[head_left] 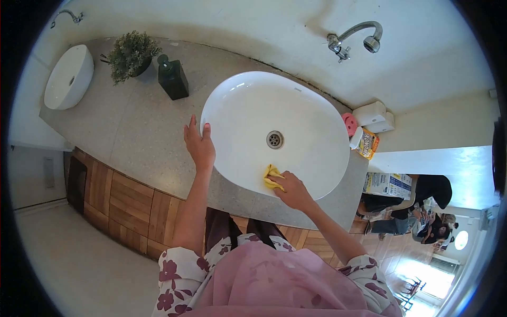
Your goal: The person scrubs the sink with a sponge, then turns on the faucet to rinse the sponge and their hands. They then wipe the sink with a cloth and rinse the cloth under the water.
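A white oval basin stands on the grey speckled counter in front of me, with a metal drain in its floor. My right hand is closed on a crumpled yellow cloth against the basin's near inner wall. On the basin's left edge rests my left hand, its fingers stretched out and the thumb at the rim. That hand holds nothing.
A chrome tap juts from the wall. Left on the counter are a dark pump bottle, a potted plant and a second basin. Rolls and a yellow packet lie right. People appear far right.
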`<action>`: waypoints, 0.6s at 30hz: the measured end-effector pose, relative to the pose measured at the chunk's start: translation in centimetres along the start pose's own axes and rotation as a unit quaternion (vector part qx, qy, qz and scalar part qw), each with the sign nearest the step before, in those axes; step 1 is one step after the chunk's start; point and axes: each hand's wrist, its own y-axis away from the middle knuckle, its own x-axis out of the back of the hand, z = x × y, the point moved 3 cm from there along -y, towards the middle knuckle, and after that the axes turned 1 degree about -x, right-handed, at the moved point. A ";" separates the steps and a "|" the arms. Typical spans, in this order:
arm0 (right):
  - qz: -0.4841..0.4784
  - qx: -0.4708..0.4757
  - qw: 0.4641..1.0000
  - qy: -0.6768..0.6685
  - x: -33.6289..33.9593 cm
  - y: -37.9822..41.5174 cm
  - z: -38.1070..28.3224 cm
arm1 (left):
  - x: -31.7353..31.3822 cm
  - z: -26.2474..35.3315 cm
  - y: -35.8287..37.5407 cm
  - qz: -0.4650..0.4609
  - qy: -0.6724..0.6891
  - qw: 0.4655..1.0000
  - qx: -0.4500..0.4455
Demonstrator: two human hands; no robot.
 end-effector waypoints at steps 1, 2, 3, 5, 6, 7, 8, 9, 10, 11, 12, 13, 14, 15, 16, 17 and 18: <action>-0.013 -0.032 0.999 -0.013 0.0 0.0 -0.6 | 0.0 0.0 0.1 0.003 -0.001 1.000 -0.006; -0.014 -0.031 0.999 -0.013 0.1 -0.1 -1.3 | 0.0 -0.1 0.0 0.004 -0.001 1.000 -0.005; -0.013 -0.045 0.999 -0.023 0.2 -0.3 -1.8 | -0.1 -0.2 -0.1 0.003 -0.002 1.000 -0.007; -0.011 -0.059 0.998 -0.033 0.1 -0.6 -2.9 | -0.2 -0.4 -0.1 0.002 -0.004 1.000 -0.009; 0.001 -0.054 0.997 -0.054 0.0 -0.9 -3.6 | -0.1 -0.3 0.0 0.005 0.000 1.000 -0.012; 0.014 -0.048 0.996 -0.074 -0.1 -1.3 -4.2 | 0.0 -0.1 0.0 0.009 0.005 1.000 -0.015; 0.015 -0.046 0.996 -0.074 -0.4 -1.9 -4.7 | 0.0 -0.1 0.0 0.011 0.005 1.000 -0.017; 0.025 -0.033 0.995 -0.087 -0.6 -2.6 -5.3 | -0.1 -0.2 0.0 0.012 0.006 1.000 -0.014; 0.036 -0.020 0.994 -0.100 -0.7 -3.2 -6.0 | -0.1 -0.3 -0.1 0.012 0.006 1.000 -0.012; 0.039 -0.017 0.994 -0.101 -0.7 -4.1 -6.6 | -0.1 -0.4 -0.1 0.015 0.005 1.000 -0.016; -0.018 -0.085 0.976 -0.201 -0.9 -5.2 -7.0 | -0.3 -0.6 -0.1 0.013 0.003 1.000 -0.025; -0.076 -0.151 0.940 -0.297 -1.1 -5.8 -7.3 | -0.4 -0.7 -0.2 0.012 0.001 0.999 -0.034; -0.073 -0.144 0.941 -0.298 -1.4 -6.5 -7.0 | -0.5 -0.9 -0.3 0.016 0.001 0.999 -0.040; -0.072 -0.144 0.865 -0.475 -2.4 -7.5 -6.2 | -0.8 -1.4 -0.4 0.009 0.012 0.999 -0.047; -0.071 -0.137 0.758 -0.634 -2.8 -8.2 -6.1 | -0.9 -1.6 -0.6 0.001 0.023 0.998 -0.055; -0.067 -0.130 0.758 -0.635 -2.8 -8.5 -5.5 | -1.0 -1.8 -0.9 0.004 0.023 0.998 -0.062; -0.077 -0.126 0.699 -0.699 -2.3 -8.5 -5.3 | -1.0 -2.0 -1.2 -0.017 0.041 0.998 -0.044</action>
